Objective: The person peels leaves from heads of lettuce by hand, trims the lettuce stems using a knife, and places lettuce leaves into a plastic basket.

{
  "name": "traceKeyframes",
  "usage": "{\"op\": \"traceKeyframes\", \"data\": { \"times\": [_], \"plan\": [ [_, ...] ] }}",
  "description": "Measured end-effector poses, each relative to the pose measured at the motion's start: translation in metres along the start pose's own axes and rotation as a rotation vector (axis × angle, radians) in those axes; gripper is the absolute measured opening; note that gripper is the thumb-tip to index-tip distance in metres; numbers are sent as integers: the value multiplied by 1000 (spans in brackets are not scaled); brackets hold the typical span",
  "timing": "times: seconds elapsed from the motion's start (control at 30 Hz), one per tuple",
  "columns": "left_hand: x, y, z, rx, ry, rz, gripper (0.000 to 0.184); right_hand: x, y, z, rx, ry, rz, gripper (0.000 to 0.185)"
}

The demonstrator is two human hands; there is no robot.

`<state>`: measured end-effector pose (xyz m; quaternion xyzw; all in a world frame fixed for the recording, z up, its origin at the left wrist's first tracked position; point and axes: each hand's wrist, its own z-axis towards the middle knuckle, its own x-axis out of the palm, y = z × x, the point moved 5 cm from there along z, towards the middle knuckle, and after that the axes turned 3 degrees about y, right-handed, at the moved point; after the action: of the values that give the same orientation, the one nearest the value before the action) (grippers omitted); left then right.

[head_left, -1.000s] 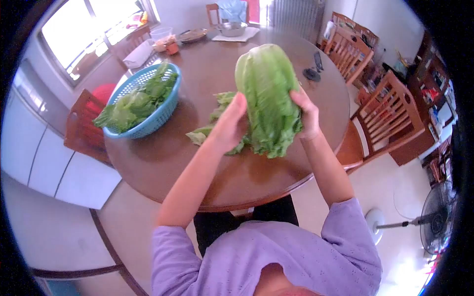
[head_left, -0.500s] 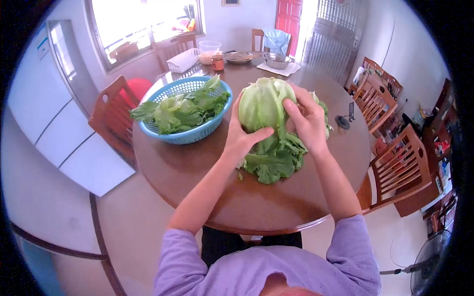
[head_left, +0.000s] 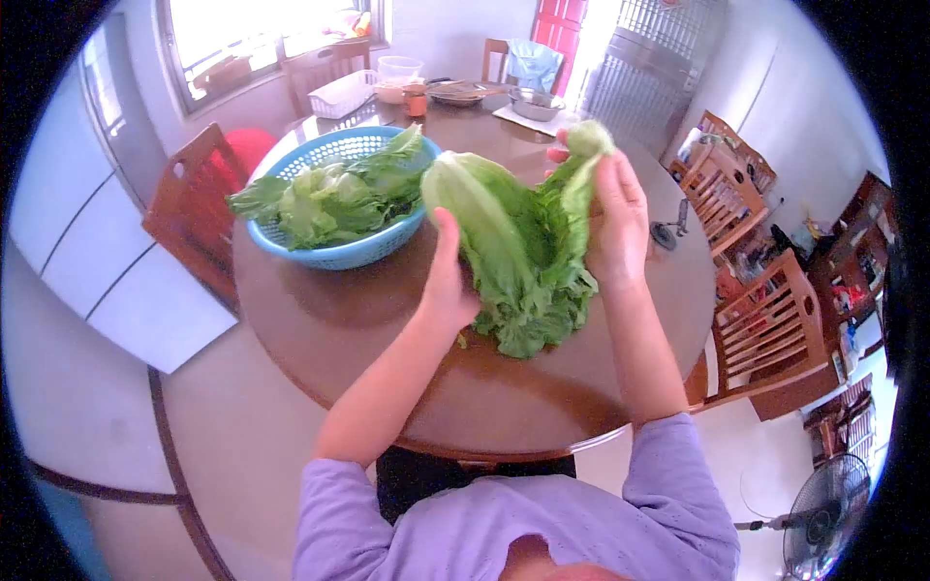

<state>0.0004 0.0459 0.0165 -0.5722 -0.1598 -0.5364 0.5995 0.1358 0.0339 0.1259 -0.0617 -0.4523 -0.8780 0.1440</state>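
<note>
My left hand (head_left: 451, 286) is closed around the lower left side of a head of lettuce (head_left: 484, 208), its thumb pointing up along the pale outer leaf. The head leans over the table with its frilly green leaf ends toward me. On the other side, my right hand (head_left: 620, 218) pinches a lettuce leaf (head_left: 579, 179) near its pale, curled base. That leaf spreads away from the head, leaving a V-shaped gap at the top; whether its lower part is still attached is hidden. Torn lettuce leaves (head_left: 334, 205) lie in a blue plastic basket (head_left: 339, 256) to the left.
The round brown table (head_left: 387, 387) also bears a white basket (head_left: 344, 95), an orange-brown jar (head_left: 415, 101), a clear tub (head_left: 398, 73) and a metal bowl (head_left: 536, 105) at the back. A small black stand (head_left: 665, 234) is at right. Wooden chairs (head_left: 772, 329) surround it.
My right hand has moved right and slightly up, drawing a leaf away from the head. The left hand has slid lower, and the head has tilted left. The view has shifted slightly.
</note>
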Motion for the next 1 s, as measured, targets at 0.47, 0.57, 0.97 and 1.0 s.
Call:
{"op": "traceKeyframes", "data": {
  "times": [0.47,0.57,0.97,1.0],
  "plan": [
    [-14,-11,1,86,-79,-94,82,-25,14,0,145,280,913,41],
    [-10,-13,-1,86,-89,-84,82,-26,13,-2,155,256,936,45],
    [-13,-17,0,148,-109,-63,74,-38,6,0,126,197,1019,48],
    [-12,-17,0,147,-106,-69,73,-38,5,1,115,178,1018,49]
  ]
}}
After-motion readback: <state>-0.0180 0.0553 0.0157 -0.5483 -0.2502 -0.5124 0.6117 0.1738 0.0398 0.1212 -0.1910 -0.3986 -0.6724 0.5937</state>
